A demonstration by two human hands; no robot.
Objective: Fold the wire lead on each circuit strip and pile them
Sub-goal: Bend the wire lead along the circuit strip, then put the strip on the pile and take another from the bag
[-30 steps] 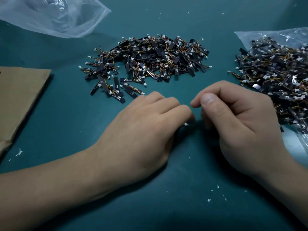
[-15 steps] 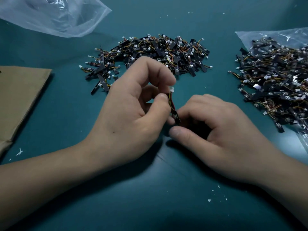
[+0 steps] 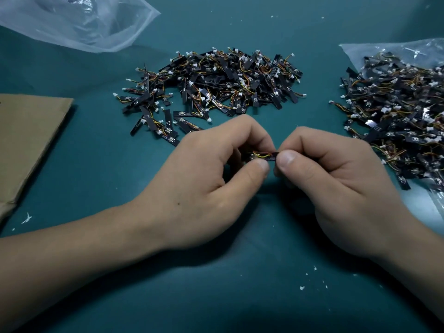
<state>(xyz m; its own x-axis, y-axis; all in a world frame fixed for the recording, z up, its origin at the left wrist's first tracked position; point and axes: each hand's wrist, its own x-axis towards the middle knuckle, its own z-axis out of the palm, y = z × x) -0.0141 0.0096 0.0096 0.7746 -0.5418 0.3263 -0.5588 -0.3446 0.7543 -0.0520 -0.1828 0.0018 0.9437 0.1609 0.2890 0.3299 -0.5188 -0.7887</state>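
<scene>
While both hands are pinching one circuit strip above the mat — left hand and right hand at either end — its wire lead is being folded; next, probably, comes dropping it onto the pile just beyond.

A small electronics assembly workshop is suggested, of the kind where work is done by hand. The counter is surfaced in plain dark teal. A loose pile of circuit strips, black with thin yellow and orange wire leads and white plug ends, is heaped at its far middle. A second heap is spread over a clear plastic bag at the right. Another clear bag is laid at the far left, and flattened brown cardboard at the left edge. White scraps are scattered about. One circuit strip is pinched between the left hand and the right hand.
</scene>
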